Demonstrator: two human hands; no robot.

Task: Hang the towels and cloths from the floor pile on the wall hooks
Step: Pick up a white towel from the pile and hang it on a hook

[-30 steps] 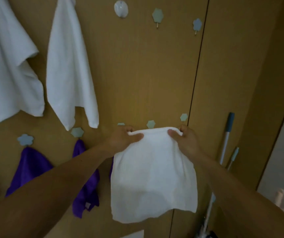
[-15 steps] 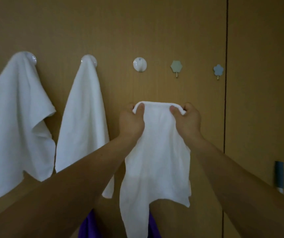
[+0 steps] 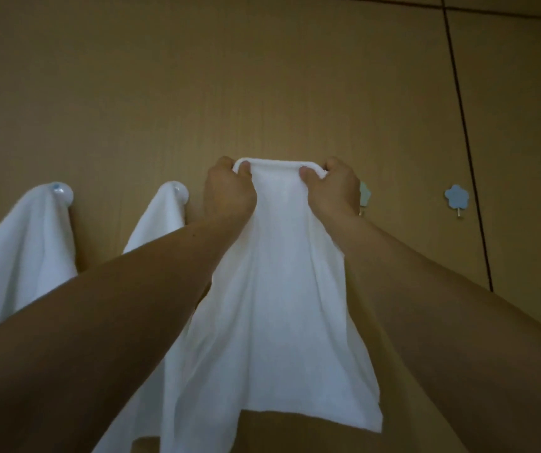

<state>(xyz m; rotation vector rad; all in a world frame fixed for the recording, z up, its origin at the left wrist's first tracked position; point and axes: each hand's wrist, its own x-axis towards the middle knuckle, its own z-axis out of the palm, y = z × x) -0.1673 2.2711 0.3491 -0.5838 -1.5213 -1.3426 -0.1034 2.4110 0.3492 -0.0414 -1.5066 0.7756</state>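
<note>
- Towels: the far-left towel (image 3: 17, 256), white, hangs draped from the first round hook (image 3: 61, 192) on the tan wall (image 3: 262, 76).
- Just to its right, the second towel (image 3: 158, 223), also white, hangs from the second round hook (image 3: 181, 191). The bare left forearm crosses in front of its lower part.
- The left hand (image 3: 228, 194) is raised at the end of an outstretched arm. It pinches the top edge of the held towel (image 3: 279, 305), thumb on the front and fingers curled behind.
- The held towel is white. Its top hem is stretched level between the two hands, slightly above the row of hooks, and the rest falls between the forearms and covers the wall behind.
- The right hand (image 3: 334, 191) mirrors the left and pinches the hem's other end in the same way.
- A pale green hook (image 3: 366, 190) shows only partly from behind the right hand.
- Further right is a blue flower hook (image 3: 456, 197), bare, then a dark panel seam (image 3: 465, 142).
</note>
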